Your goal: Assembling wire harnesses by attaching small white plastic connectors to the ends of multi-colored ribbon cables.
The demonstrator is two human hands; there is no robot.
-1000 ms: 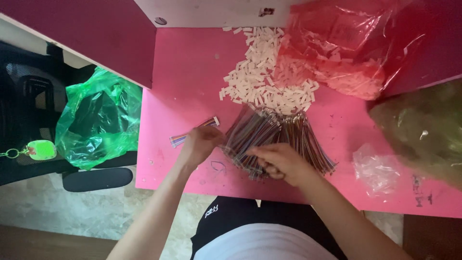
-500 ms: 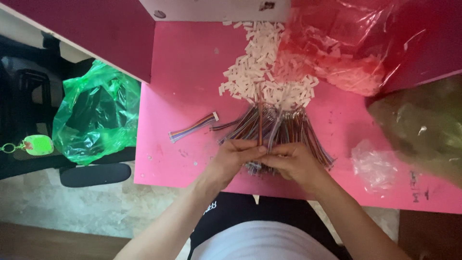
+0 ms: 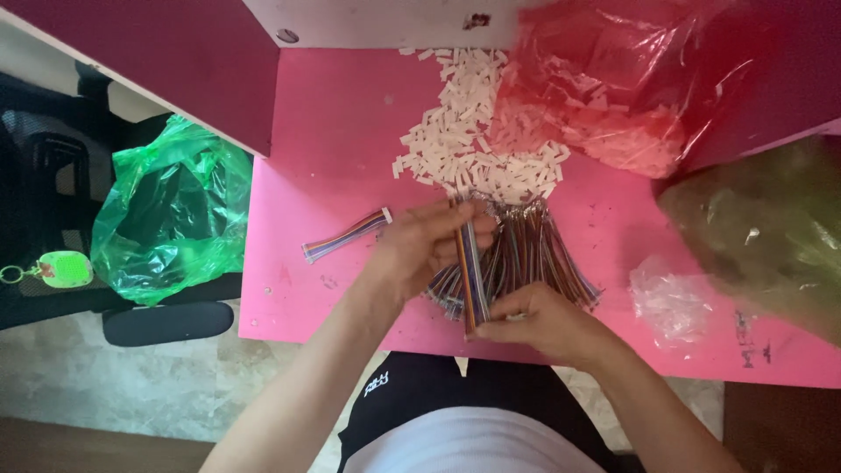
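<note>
Both hands hold one multicoloured ribbon cable [image 3: 470, 263] upright over the pink table [image 3: 350, 131]. My left hand [image 3: 420, 245] pinches its upper part and my right hand [image 3: 539, 322] grips its lower end. Under them lies a pile of similar coloured cables [image 3: 534, 250]. A single finished cable with a white end [image 3: 343, 236] lies apart to the left. Behind the pile sits a heap of small white plastic connectors [image 3: 469, 140].
A red plastic bag [image 3: 613, 79] of more connectors lies at the back right. A clear small bag [image 3: 670, 298] and an olive-green bag [image 3: 762, 228] are at the right. A green plastic bag [image 3: 166, 210] rests on a black chair left of the table.
My left hand left the single cable at the left, moved right to the pile, and both hands have lifted one cable out of the bundle.
</note>
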